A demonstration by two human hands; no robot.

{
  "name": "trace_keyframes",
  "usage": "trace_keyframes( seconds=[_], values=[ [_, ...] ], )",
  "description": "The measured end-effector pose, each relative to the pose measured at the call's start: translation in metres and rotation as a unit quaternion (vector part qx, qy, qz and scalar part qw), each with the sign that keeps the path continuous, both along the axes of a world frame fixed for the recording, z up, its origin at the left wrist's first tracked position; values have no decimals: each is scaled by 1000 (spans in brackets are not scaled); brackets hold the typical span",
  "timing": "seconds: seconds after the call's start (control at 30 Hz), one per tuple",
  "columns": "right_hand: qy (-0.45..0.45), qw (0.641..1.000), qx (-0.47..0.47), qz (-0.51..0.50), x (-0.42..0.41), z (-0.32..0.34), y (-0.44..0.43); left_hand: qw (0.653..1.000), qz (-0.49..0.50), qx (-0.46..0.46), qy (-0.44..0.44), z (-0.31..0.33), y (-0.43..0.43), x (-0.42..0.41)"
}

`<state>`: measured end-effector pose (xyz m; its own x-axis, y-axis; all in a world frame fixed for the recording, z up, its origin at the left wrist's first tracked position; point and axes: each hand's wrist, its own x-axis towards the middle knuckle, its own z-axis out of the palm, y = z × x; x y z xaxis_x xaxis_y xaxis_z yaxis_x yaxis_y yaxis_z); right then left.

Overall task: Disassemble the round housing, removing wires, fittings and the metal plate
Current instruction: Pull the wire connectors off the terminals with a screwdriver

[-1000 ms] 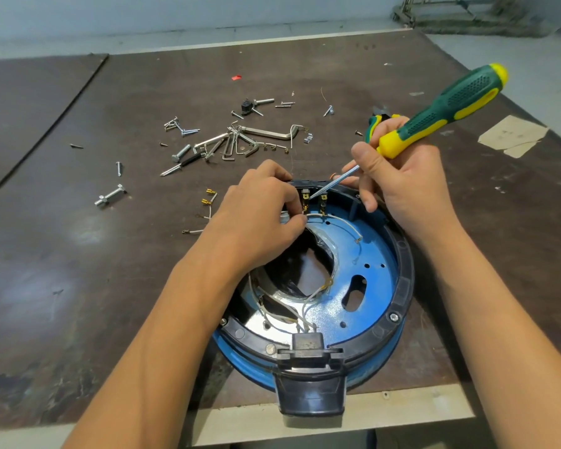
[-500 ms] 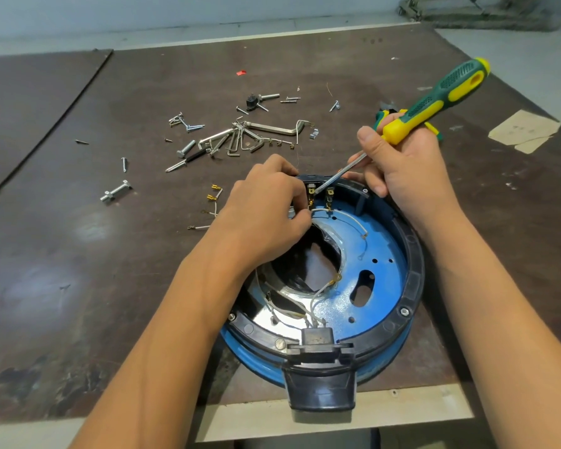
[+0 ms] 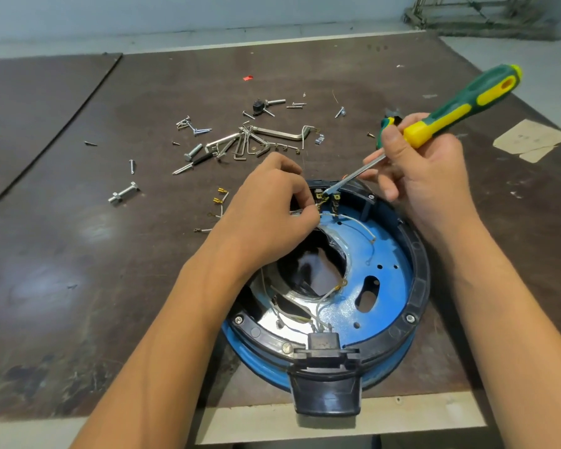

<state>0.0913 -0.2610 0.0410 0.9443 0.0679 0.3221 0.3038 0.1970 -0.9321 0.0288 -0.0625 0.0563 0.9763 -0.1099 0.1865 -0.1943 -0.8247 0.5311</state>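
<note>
The round blue housing (image 3: 389,273) with a black rim lies near the table's front edge, a black plug socket on its near side. A shiny metal plate (image 3: 269,303) shows inside, crossed by thin white wires (image 3: 360,226). My left hand (image 3: 269,209) pinches a white wire at the brass terminals (image 3: 327,199) on the far rim. My right hand (image 3: 425,173) grips a green and yellow screwdriver (image 3: 460,108), whose tip touches the left terminal.
Loose screws, bolts and hex keys (image 3: 256,140) are scattered on the brown table beyond the housing. Removed wire ends with brass connectors (image 3: 219,200) lie left of it. A second green-yellow tool (image 3: 386,123) peeks out behind my right hand. A cardboard scrap (image 3: 528,140) lies far right.
Both hands stay at the terminals. The screwdriver handle has tilted a little, and the tip remains on the left terminal. The camera view has shifted slightly.
</note>
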Motion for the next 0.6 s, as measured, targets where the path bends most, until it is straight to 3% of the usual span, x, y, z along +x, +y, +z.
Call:
trace_keyframes(
  seconds=[0.1,0.33,0.43,0.6],
  values=[
    [-14,1000,2,11,0,4,-8,997,22,-79,-5,5,2,-3],
    [12,999,-31,14,-9,5,0,978,88,-162,-96,10,21,1],
    [34,998,-47,25,-14,6,6,967,160,-137,-146,3,42,9],
    [65,996,-2,60,-15,9,6,975,195,-74,-74,-11,64,15]
  ],
)
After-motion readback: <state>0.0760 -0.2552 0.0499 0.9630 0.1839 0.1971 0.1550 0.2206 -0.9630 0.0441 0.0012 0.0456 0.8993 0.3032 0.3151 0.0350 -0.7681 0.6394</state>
